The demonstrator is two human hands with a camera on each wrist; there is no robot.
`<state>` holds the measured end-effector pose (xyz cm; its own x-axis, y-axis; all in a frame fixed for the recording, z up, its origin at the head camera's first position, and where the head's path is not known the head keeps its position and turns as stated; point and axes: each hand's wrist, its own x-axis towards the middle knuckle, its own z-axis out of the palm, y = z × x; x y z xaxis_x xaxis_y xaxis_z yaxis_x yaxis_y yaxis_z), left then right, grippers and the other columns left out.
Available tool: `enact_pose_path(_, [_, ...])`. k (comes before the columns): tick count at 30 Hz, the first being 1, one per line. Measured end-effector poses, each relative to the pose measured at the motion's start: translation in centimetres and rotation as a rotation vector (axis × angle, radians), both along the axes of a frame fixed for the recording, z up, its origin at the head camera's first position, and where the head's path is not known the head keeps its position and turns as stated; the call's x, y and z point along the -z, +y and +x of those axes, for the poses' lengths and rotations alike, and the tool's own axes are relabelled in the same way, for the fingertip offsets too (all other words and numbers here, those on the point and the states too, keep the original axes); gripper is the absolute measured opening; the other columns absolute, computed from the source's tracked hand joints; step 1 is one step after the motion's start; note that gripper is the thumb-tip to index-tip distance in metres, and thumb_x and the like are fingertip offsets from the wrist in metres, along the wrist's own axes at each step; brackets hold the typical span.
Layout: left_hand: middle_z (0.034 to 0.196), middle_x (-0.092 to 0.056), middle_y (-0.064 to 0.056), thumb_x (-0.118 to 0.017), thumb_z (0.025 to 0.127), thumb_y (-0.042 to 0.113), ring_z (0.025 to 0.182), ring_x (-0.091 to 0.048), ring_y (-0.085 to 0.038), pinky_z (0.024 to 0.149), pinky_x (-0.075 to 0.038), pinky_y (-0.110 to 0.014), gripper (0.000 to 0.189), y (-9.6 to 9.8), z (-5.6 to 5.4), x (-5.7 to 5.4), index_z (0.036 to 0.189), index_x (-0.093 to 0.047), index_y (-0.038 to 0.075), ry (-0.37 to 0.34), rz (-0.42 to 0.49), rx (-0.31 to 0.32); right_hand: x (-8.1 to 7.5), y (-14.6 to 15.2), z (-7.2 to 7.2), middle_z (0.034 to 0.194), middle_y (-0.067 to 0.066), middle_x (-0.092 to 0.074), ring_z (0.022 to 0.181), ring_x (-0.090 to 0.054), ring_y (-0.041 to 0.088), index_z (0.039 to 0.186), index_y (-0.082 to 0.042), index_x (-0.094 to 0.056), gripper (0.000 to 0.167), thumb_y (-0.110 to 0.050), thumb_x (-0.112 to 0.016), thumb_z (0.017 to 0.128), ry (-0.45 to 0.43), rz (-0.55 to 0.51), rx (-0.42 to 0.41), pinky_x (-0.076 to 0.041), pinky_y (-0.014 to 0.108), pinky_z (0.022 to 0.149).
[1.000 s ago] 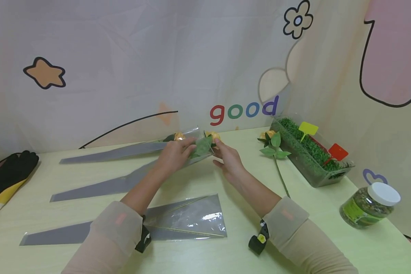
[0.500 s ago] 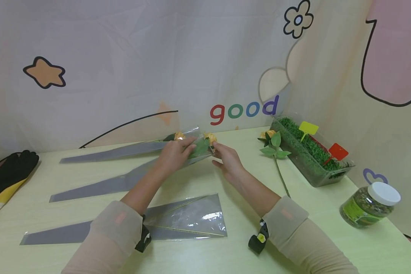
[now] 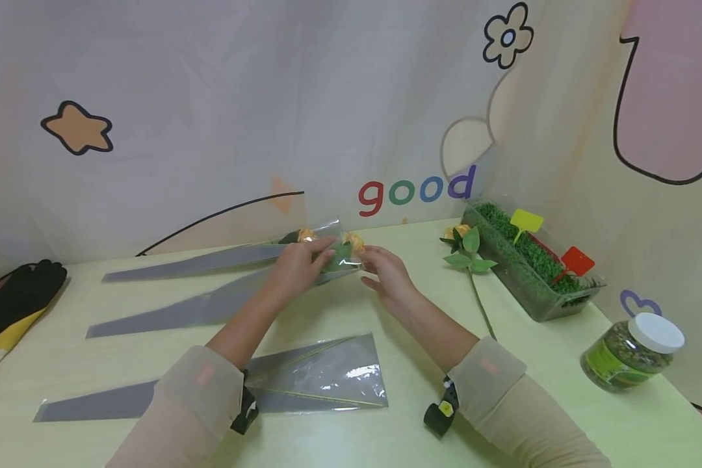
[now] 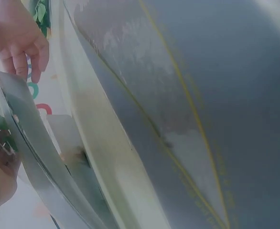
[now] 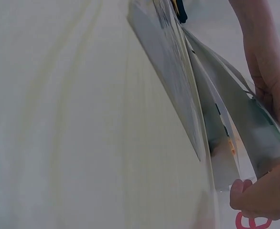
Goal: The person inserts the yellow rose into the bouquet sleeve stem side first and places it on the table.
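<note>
In the head view, a yellow artificial rose (image 3: 353, 242) with green leaves lies in the mouth of the middle flower sleeve (image 3: 181, 314), which has a grey back and a clear front. My left hand (image 3: 297, 265) grips the sleeve, its thumb beside the leaves. At the opening, my right hand (image 3: 389, 273) pinches the sleeve's edge near the bloom, with the other fingers loosely bent. The right wrist view shows the right hand (image 5: 264, 193) at the raised sleeve's corner. Behind lies another sleeve (image 3: 193, 261) holding a yellow rose (image 3: 307, 234).
A flat sleeve (image 3: 322, 377) lies in front. To the right are a loose yellow rose (image 3: 470, 257), a clear planter (image 3: 529, 286) of artificial grass with yellow and red tags, and a white-lidded jar (image 3: 628, 354). Black and yellow gloves (image 3: 20, 305) lie at the left edge.
The rose has slid left, deeper into the middle sleeve, and its leaves now show under the clear plastic. My right hand has shifted slightly along with it; my left hand stays in place.
</note>
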<state>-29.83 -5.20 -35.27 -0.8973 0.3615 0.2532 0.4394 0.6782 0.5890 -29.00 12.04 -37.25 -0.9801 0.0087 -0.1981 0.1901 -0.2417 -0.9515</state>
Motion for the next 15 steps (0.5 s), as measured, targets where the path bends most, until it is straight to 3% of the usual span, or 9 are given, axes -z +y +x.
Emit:
enact_pose_path(6, [0.124, -0.056, -0.015, -0.052, 0.096, 0.025, 0.068, -0.052, -0.023, 0.075, -0.046, -0.035, 0.037, -0.01, -0.01, 0.01, 0.130, -0.055, 0.012, 0.021, 0.017, -0.001, -0.02, 0.12, 0.00, 0.107, 0.007, -0.056, 0.102, -0.047, 0.021, 0.124, 0.001, -0.053, 0.035, -0.017, -0.052, 0.094, 0.008, 0.021, -0.013, -0.035, 0.044, 0.099])
enact_pose_path(15, [0.122, -0.058, -0.014, -0.052, 0.096, 0.025, 0.085, -0.056, -0.023, 0.079, -0.045, -0.037, 0.037, 0.03, 0.01, 0.10, 0.130, -0.055, 0.011, 0.009, 0.000, 0.003, -0.03, 0.08, 0.08, 0.104, 0.005, -0.054, 0.106, -0.047, 0.023, 0.115, 0.002, -0.055, 0.027, -0.012, -0.055, 0.093, 0.017, 0.041, 0.001, -0.034, 0.045, 0.100])
